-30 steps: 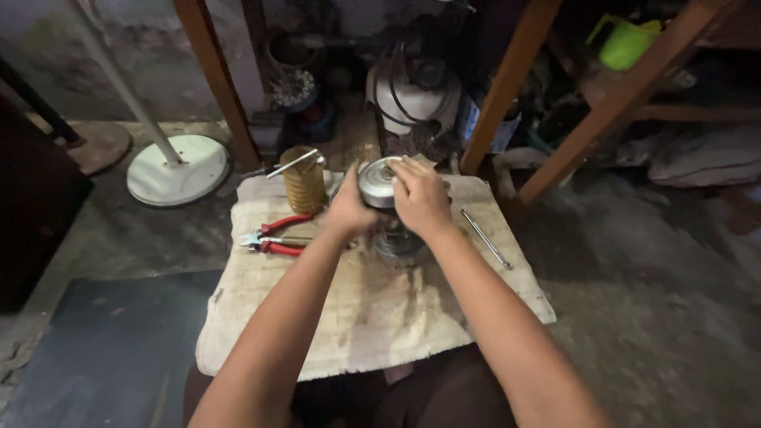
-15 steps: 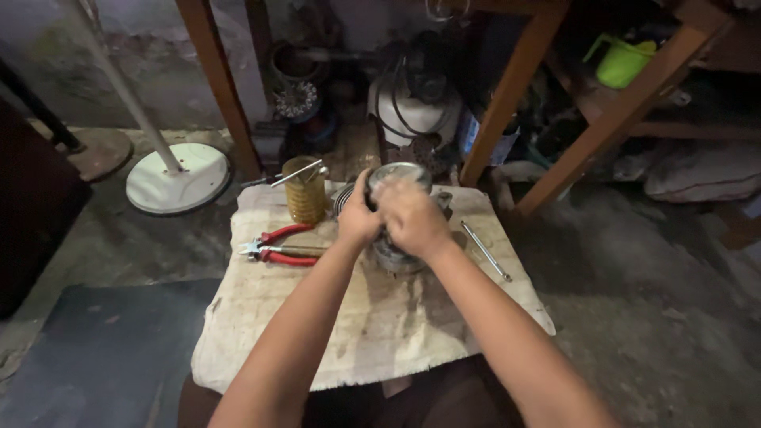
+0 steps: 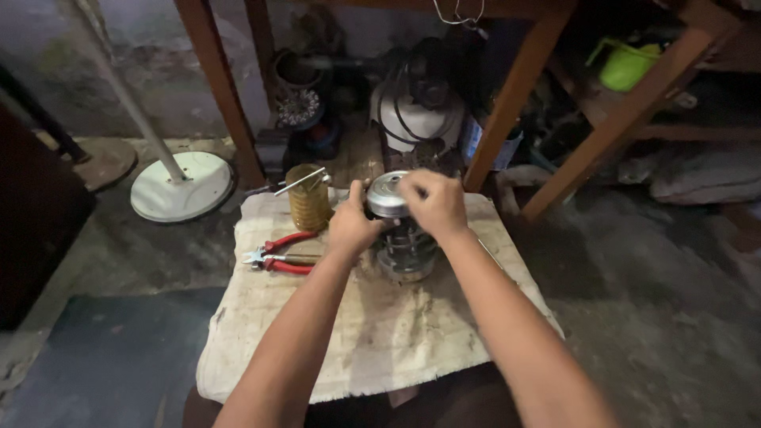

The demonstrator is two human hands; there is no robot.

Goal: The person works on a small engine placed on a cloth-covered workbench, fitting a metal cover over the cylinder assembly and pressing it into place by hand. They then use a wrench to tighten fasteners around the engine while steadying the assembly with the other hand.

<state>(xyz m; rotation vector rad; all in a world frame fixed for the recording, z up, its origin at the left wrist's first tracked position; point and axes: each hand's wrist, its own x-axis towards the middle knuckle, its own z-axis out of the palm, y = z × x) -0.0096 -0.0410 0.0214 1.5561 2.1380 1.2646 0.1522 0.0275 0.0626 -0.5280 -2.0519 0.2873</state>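
Both hands have stayed on the motor [image 3: 404,246] near the cloth's [image 3: 357,341] far edge: left hand [image 3: 353,226] grips its side, right hand [image 3: 432,202] clasps the metal cap [image 3: 386,194]. Pliers [image 3: 277,255] lie at the left edge. At the far left corner, a jar [image 3: 307,198] holds a rod [image 3: 301,181].

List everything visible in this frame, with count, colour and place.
Motor housing: one, silver metal, centre of the cloth, held by both hands.
Cloth: one, dirty cream, over the low work surface.
Pliers: one, red handles, on the cloth's left side.
Jar: one, amber, at the cloth's back left, a metal rod resting on it.
Round base with pole: one, white, floor at left.
Wooden legs: brown, behind.
Green container: one, shelf upper right.
Left hand: on the housing's left side.
Right hand: on its top.
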